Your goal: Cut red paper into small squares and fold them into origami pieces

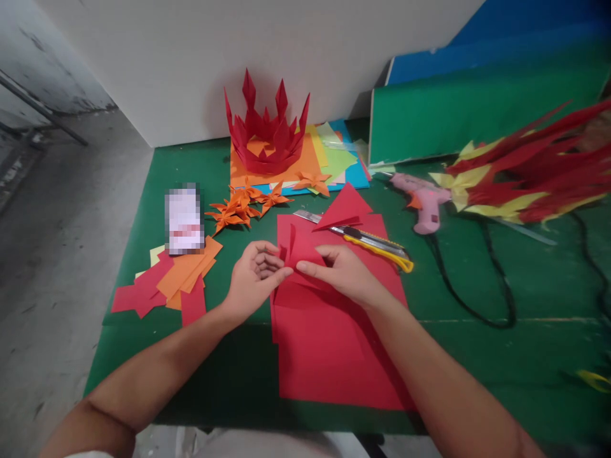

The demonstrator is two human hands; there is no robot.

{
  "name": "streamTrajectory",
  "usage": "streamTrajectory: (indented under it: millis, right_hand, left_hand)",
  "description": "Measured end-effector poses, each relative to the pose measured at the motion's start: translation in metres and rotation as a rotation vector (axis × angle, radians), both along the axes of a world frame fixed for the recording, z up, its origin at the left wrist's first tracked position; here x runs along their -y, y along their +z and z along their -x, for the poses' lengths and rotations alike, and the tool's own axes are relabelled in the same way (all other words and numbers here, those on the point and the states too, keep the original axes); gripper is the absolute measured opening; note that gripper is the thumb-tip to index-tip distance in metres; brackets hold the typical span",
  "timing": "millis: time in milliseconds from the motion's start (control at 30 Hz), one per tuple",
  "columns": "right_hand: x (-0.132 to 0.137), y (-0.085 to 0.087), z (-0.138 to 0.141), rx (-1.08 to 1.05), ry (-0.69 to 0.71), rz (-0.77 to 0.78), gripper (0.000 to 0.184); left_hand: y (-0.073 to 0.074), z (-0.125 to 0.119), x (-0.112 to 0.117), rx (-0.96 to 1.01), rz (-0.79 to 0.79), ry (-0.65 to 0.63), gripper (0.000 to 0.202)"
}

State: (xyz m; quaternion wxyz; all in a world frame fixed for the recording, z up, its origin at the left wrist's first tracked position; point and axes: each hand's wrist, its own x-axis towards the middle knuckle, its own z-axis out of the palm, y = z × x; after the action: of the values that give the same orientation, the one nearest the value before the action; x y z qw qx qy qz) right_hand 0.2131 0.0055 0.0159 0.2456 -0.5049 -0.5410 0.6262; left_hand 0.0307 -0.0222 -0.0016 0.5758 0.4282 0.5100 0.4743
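- While the head view shows both hands meeting near the middle of the bench (pixel 477 356), the left hand (pixel 252 273) is half curled, thumb and fingertips nipping the left edge of a small folded red piece (pixel 300 254).
- The right hand (pixel 341 273) lies flatter, forefinger stretched out along the piece and thumb tucked under it, so the paper is held from both sides, just above the stack of red sheets (pixel 329 343).
- That stack runs toward the near edge of the bench. A forearm dragging across it could, I judge, push the loose sheets over the edge or skew the crease being pinched.
- The utility knife (pixel 377 245) lies just beyond the right hand, on the far end of the red sheets. I cannot tell whether its blade is out. A blind reach that way risks a cut or a nick in the paper.
- The pink glue gun (pixel 422 200) rests toward the far right, its black cord (pixel 477 292) looping toward the near right. A snagged cord could drag the gun into the red-and-yellow feathered piece (pixel 529 178) beside it.
- The orange folded flowers (pixel 241 207) sit close behind the left hand, and a sweep backward could flatten them.
- The paper scraps (pixel 167 286) lie at the left edge, where a nudge could send them to the floor.
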Motion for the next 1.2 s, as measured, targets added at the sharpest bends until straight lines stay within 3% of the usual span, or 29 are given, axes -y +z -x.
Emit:
streamTrajectory:
  millis: [200, 1200]
  right_hand:
    - [0.001, -0.0019, 0.0036, 0.092, -0.078, -0.105, 0.048]
    - [0.0017, -0.0025, 0.0049, 0.094, -0.117, -0.108, 0.045]
  left_hand:
    - [0.0018, 0.0, 0.0006, 0.001, -0.005, -0.021, 0.041]
    - [-0.0012, -0.0004, 0.0023, -0.006, -0.027, 0.011, 0.037]
